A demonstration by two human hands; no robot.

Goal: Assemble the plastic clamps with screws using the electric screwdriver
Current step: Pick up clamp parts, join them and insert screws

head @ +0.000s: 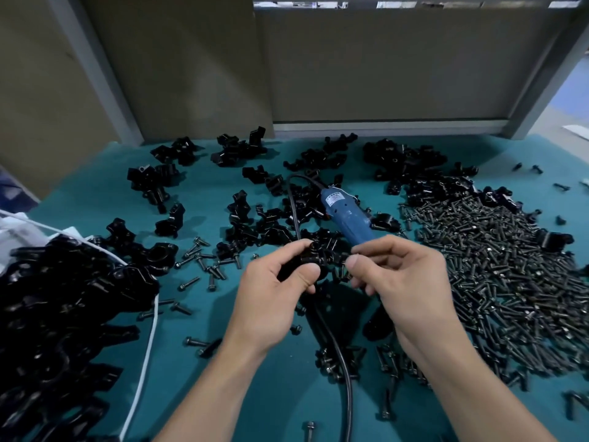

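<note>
Centrally, left hand pinches glossy black clamp; right hand curled round blue cylindrical screwdriver.

Crowded bench, few open lanes

A screw pile blocks the right and a heap of black clamps the left. Scattered clamps and the blue screwdriver fill the middle, its cable trailing to the near edge. Bare teal mat shows at far left.

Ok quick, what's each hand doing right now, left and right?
Left hand: grips a black plastic clamp.
Right hand: pinches a small dark piece at the clamp, likely a screw; too hidden to be sure.
</note>
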